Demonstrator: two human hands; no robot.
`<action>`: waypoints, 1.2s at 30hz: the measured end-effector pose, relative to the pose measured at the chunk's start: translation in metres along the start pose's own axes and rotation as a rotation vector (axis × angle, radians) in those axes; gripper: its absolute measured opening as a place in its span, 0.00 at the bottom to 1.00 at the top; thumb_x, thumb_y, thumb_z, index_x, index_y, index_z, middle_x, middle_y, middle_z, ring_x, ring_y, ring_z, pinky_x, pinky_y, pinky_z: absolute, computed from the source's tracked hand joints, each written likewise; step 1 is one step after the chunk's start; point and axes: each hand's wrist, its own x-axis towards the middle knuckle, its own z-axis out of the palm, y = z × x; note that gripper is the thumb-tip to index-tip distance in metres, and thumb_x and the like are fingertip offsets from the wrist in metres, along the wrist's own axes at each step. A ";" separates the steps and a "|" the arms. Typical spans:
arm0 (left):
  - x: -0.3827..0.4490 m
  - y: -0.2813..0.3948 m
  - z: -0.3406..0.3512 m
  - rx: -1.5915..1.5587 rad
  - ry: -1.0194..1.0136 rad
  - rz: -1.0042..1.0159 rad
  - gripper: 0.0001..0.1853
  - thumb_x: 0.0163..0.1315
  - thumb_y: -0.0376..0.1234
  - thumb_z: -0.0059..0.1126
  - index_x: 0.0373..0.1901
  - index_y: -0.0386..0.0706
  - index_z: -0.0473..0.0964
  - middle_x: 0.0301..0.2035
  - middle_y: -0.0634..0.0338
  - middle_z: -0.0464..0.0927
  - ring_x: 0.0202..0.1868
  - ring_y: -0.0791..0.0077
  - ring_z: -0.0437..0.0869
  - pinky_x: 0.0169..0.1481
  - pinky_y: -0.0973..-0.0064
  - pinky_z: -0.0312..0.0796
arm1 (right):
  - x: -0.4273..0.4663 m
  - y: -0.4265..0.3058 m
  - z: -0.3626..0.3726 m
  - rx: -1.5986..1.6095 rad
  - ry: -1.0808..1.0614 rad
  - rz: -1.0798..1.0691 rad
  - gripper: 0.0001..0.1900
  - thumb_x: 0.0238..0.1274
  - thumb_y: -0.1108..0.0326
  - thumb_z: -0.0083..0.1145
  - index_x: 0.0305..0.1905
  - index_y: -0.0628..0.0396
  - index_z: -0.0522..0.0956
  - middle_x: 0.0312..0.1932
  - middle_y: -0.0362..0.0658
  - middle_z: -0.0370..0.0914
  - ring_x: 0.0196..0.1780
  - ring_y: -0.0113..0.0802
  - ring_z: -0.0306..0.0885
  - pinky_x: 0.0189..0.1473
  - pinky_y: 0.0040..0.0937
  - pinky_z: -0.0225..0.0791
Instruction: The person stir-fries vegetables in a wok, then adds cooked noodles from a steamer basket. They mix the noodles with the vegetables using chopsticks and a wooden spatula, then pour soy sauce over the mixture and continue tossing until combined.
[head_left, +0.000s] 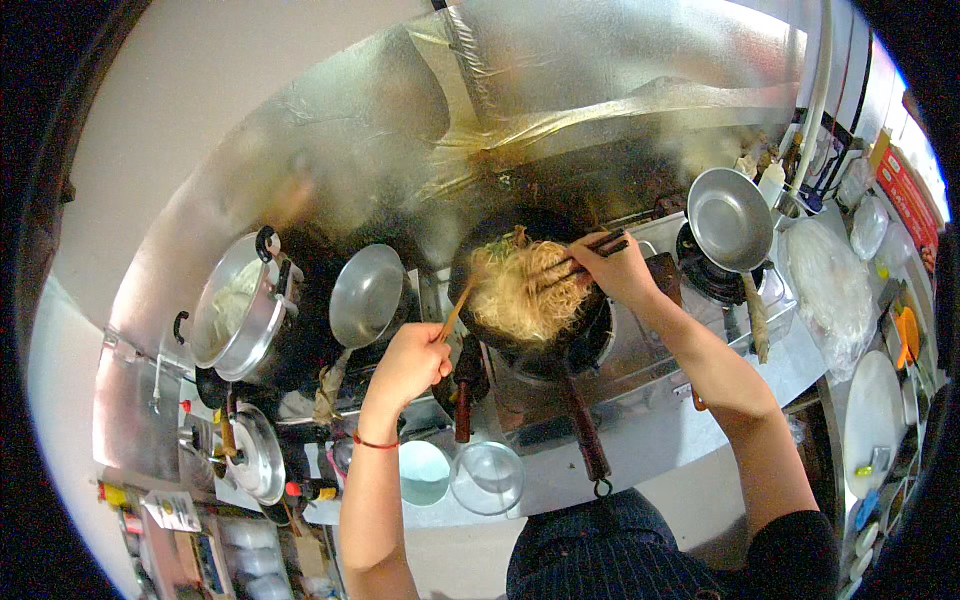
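A dark wok (480, 217) on the stove is filled with noodles (525, 300), mixed with green strips along the far side. My right hand (615, 270) grips dark chopsticks (555, 279), whose tips reach into the noodles. In my left hand (411, 364) is a wooden utensil (455, 309), possibly a spatula; its far end meets the left side of the noodles and is blurred. The wok's brown handle (586, 435) points toward me, over the counter's front edge.
Left of the wok are an empty metal pan (367, 296) and a steel pot (236, 307) with pale contents. Another metal pan (729, 219) sits on the right burner, beside a plastic bag (829, 292). A pale bowl (424, 471) and a clear bowl (487, 478) stand at the front edge.
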 end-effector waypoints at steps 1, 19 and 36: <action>-0.004 -0.003 -0.003 0.000 0.007 -0.007 0.07 0.57 0.26 0.46 0.22 0.33 0.71 0.15 0.60 0.73 0.17 0.79 0.71 0.22 0.77 0.61 | 0.000 -0.001 -0.004 0.057 -0.009 0.062 0.07 0.60 0.70 0.58 0.32 0.64 0.81 0.23 0.43 0.80 0.23 0.28 0.78 0.23 0.27 0.72; 0.004 -0.045 0.031 0.213 -0.063 0.045 0.07 0.56 0.27 0.47 0.25 0.32 0.73 0.16 0.56 0.75 0.18 0.71 0.76 0.23 0.73 0.66 | -0.017 -0.040 -0.063 0.059 0.130 0.112 0.10 0.64 0.68 0.55 0.35 0.65 0.79 0.23 0.42 0.76 0.18 0.27 0.75 0.19 0.25 0.70; -0.033 0.026 0.013 -0.314 0.092 0.023 0.11 0.62 0.24 0.46 0.43 0.34 0.75 0.17 0.65 0.69 0.17 0.85 0.67 0.18 0.84 0.56 | 0.002 0.004 0.000 1.030 0.373 0.508 0.10 0.64 0.69 0.53 0.40 0.68 0.78 0.34 0.51 0.80 0.31 0.37 0.81 0.34 0.27 0.79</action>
